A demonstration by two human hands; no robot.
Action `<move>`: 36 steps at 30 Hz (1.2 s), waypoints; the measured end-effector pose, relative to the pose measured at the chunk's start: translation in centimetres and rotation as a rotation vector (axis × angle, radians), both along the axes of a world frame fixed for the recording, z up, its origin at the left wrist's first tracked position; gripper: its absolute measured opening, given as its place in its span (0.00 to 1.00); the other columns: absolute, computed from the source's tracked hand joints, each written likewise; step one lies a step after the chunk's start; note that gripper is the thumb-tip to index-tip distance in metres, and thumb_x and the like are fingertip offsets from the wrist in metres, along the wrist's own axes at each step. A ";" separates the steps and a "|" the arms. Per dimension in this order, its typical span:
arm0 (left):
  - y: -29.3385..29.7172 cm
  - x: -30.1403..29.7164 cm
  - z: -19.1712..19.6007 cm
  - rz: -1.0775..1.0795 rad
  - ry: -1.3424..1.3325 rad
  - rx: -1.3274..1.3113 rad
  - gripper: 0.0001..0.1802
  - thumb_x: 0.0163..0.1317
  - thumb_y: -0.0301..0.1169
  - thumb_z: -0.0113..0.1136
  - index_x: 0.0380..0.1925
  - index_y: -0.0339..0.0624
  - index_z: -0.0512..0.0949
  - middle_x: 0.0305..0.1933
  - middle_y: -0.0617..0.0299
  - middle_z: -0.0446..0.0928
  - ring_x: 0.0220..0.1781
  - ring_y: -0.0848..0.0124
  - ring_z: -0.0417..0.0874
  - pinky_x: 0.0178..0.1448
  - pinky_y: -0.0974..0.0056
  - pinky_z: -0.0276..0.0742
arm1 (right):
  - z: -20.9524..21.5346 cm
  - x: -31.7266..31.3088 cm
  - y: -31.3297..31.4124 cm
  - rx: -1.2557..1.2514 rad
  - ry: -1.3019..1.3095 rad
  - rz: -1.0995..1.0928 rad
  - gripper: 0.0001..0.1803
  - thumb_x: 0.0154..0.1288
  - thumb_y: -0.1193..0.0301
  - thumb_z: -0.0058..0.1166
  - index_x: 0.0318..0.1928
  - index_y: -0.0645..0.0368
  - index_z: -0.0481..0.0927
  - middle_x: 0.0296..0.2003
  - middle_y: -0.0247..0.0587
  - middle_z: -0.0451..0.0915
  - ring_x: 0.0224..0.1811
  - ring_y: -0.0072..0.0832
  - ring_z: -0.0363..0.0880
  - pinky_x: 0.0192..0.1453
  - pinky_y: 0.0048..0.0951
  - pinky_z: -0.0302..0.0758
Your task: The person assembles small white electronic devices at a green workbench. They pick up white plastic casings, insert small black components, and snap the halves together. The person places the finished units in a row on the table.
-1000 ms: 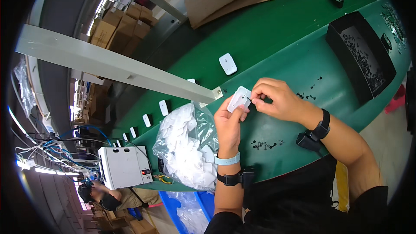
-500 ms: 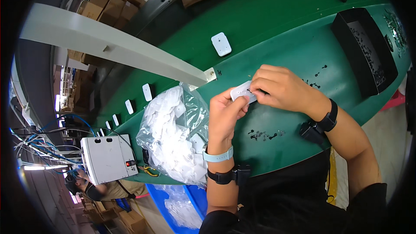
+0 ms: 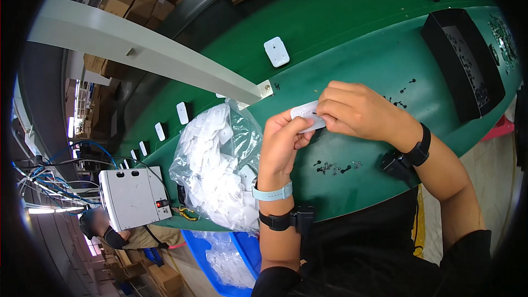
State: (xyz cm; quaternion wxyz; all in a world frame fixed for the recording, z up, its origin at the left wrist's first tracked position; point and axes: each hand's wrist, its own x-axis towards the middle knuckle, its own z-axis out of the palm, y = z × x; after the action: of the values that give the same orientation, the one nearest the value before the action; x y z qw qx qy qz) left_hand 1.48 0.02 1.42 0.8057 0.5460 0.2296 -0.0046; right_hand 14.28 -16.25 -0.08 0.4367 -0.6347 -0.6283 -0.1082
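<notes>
holding a white plastic cover (image 3: 304, 111) out over the green table (image 3: 379, 181), the left hand (image 3: 279, 142) has its thumb laid across the face and its fingers curled underneath, a snug grip between the table's far and near edges. and look at the right hand (image 3: 360, 113), fingers bunched narrow at the cover's right end; the fingertips are turned away, so whether they're pinching anything, i cannot tell. tense spot, this: a small part under those tips could skew or spring loose if they push off-line, and if the left thumb eases, the thin cover could tip or slip. down toward the table's near edge sits a scatter of small black parts (image 3: 333, 169), right below the hands, where a dropped piece could be lost among them or knocked by a wrist. over at the right end, a black box (image 3: 446, 71) carries plenty more. at the left end, a clear plastic bag (image 3: 245, 132) bulges with white covers (image 3: 206, 187), close to the left forearm; a careless elbow there could nudge it off the near corner toward the blue bin (image 3: 199, 258).
</notes>
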 end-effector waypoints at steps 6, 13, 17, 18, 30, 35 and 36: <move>0.1 -0.1 -0.1 -0.046 0.027 0.036 0.07 0.63 0.24 0.59 0.38 0.33 0.83 0.26 0.67 0.75 0.24 0.83 0.67 0.26 0.75 0.56 | 0.2 -0.2 -0.3 -0.075 -0.008 0.011 0.07 0.54 0.79 0.63 0.32 0.63 0.77 0.31 0.38 0.74 0.35 0.36 0.76 0.34 0.36 0.77; -0.7 0.4 -0.8 0.003 0.019 0.179 0.07 0.67 0.25 0.57 0.38 0.32 0.83 0.26 0.65 0.75 0.23 0.83 0.66 0.26 0.75 0.55 | -0.2 0.0 -0.2 -0.055 0.019 0.009 0.09 0.54 0.79 0.62 0.36 0.63 0.78 0.33 0.40 0.75 0.38 0.37 0.76 0.37 0.35 0.78; -0.8 0.4 -0.8 0.007 -0.049 0.215 0.08 0.69 0.25 0.59 0.41 0.31 0.83 0.27 0.65 0.77 0.24 0.83 0.68 0.26 0.75 0.59 | 0.5 -0.5 0.0 0.037 0.388 -0.075 0.16 0.55 0.78 0.62 0.45 0.64 0.76 0.35 0.39 0.77 0.39 0.31 0.79 0.39 0.29 0.79; -1.1 0.5 -0.9 0.034 -0.081 0.262 0.08 0.69 0.25 0.60 0.42 0.30 0.83 0.28 0.65 0.78 0.24 0.82 0.70 0.26 0.75 0.61 | 0.5 -0.5 0.0 -0.021 0.568 -0.043 0.17 0.56 0.78 0.62 0.46 0.64 0.75 0.36 0.39 0.78 0.39 0.28 0.79 0.39 0.27 0.79; -2.3 1.0 -1.9 0.158 -0.163 0.347 0.09 0.68 0.23 0.63 0.44 0.28 0.82 0.38 0.55 0.85 0.32 0.73 0.84 0.33 0.71 0.80 | -0.8 0.3 -0.2 -0.073 1.122 0.104 0.20 0.63 0.81 0.63 0.53 0.65 0.72 0.39 0.37 0.81 0.39 0.16 0.80 0.42 0.21 0.79; -3.4 1.6 -2.1 0.310 -0.254 0.330 0.10 0.68 0.24 0.64 0.46 0.29 0.82 0.37 0.58 0.85 0.34 0.78 0.83 0.37 0.74 0.79 | 0.0 0.0 -0.1 -0.056 1.291 0.156 0.17 0.66 0.80 0.62 0.55 0.66 0.76 0.43 0.41 0.84 0.44 0.21 0.84 0.50 0.25 0.82; -3.3 1.5 -2.2 0.304 -0.253 0.335 0.11 0.69 0.24 0.64 0.48 0.29 0.82 0.39 0.58 0.85 0.35 0.78 0.83 0.39 0.74 0.79 | 0.0 0.0 0.0 -0.058 1.310 0.123 0.16 0.67 0.80 0.61 0.54 0.67 0.77 0.43 0.40 0.84 0.44 0.21 0.84 0.49 0.25 0.82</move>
State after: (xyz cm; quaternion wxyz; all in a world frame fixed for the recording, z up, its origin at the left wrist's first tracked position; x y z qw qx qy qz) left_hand 3.02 -3.29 -0.75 0.7179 0.6272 0.2041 0.2227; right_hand 14.31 -16.29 -0.10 0.7167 -0.5438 -0.2704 0.3427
